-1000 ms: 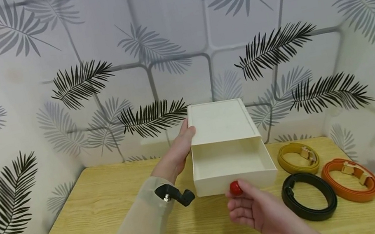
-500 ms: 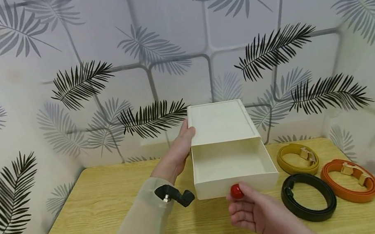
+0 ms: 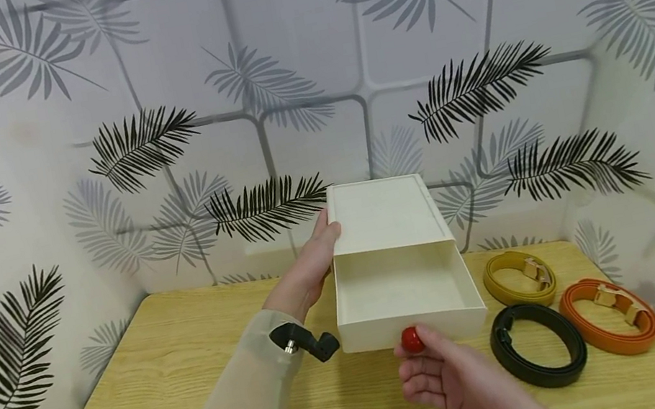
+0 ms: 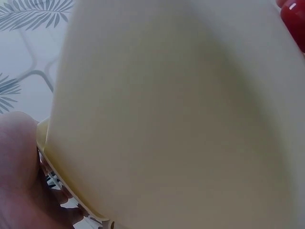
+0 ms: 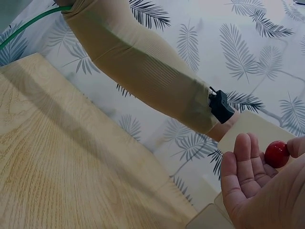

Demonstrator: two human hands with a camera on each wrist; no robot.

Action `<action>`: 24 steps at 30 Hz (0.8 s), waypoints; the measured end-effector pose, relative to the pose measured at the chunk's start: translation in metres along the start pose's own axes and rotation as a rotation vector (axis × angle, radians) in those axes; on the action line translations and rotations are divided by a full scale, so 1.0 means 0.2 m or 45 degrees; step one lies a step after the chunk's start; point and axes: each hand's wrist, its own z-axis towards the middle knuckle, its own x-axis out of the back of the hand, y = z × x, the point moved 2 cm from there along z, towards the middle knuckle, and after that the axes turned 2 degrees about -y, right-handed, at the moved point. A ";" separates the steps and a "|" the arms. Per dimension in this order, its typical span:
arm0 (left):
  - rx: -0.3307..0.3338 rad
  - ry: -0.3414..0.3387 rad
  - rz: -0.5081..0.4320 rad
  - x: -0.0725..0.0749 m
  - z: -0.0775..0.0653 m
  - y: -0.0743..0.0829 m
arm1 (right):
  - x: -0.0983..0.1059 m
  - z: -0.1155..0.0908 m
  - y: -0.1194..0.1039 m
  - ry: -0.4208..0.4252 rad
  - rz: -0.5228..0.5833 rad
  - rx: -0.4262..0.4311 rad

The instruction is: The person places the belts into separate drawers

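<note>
At centre-left, the left hand (image 3: 311,260) grips the side of the cream casing (image 3: 388,214), mid-frame, probably light, stiff, smooth plastic. Below, the open drawer (image 3: 370,336) looks thin-walled; its glossy red knob (image 3: 412,340), lower centre, seems the best hold, though slippery. The right hand (image 3: 453,378) pinches it.

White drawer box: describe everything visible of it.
The white drawer box looks like smooth plastic: a rectangular case whose flat top has a thin border line, and a shallow drawer standing partly out at the front. A round, glossy red knob is on the drawer's front. The left hand grips the case's left side; the right hand pinches the knob. The box appears held above the wooden tabletop.
</note>
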 end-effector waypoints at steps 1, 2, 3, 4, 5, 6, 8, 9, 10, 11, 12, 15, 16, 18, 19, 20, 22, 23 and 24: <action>0.001 0.000 0.000 0.00 0.00 0.00 | 0.00 0.00 0.00 0.000 0.000 -0.001; 0.000 -0.001 0.001 0.00 0.00 0.00 | 0.00 0.00 0.00 0.002 0.001 -0.002; 0.001 -0.002 0.000 0.00 0.00 0.00 | 0.00 0.00 0.00 0.002 0.002 -0.002; 0.000 -0.002 0.001 0.00 0.00 0.00 | 0.00 0.00 0.00 0.002 0.001 -0.001; 0.001 -0.001 0.003 0.00 0.00 0.00 | 0.00 0.00 0.00 0.001 0.000 0.003; 0.001 -0.002 0.004 0.00 0.00 0.00 | 0.01 0.00 0.00 0.001 0.001 0.004; 0.000 0.000 0.006 0.00 0.00 0.00 | 0.00 0.00 0.01 -0.001 0.005 0.004; 0.001 0.000 0.006 0.00 0.00 0.00 | 0.00 0.00 0.01 -0.005 0.005 0.004; 0.001 0.000 0.008 0.00 0.00 0.00 | 0.00 0.00 0.01 -0.005 0.006 0.003; 0.002 0.000 0.009 0.00 -0.01 0.00 | 0.00 0.00 0.01 -0.006 0.006 0.000; 0.000 -0.001 0.008 0.00 0.00 0.00 | 0.00 0.00 0.01 -0.005 0.005 -0.003; -0.003 -0.006 0.008 0.00 0.00 0.00 | 0.00 0.00 0.01 -0.003 -0.005 -0.004; -0.004 -0.008 0.007 0.00 0.00 0.00 | 0.00 0.00 0.01 0.000 -0.007 -0.004; -0.004 -0.009 0.004 0.00 0.00 0.00 | 0.01 0.00 0.01 0.000 -0.011 -0.001; -0.004 -0.007 0.004 0.00 0.00 0.00 | 0.01 0.00 0.01 -0.003 -0.013 0.001; -0.004 -0.006 0.002 0.00 0.00 0.00 | 0.01 0.00 0.01 -0.006 -0.015 0.004; -0.005 -0.006 0.000 0.00 0.00 0.00 | 0.01 0.00 0.01 -0.014 -0.017 0.006; -0.005 -0.005 0.000 0.00 0.00 0.00 | 0.01 0.00 0.01 -0.017 -0.018 0.005; -0.006 -0.006 -0.001 0.00 0.00 0.00 | 0.01 0.00 0.01 -0.021 -0.020 0.006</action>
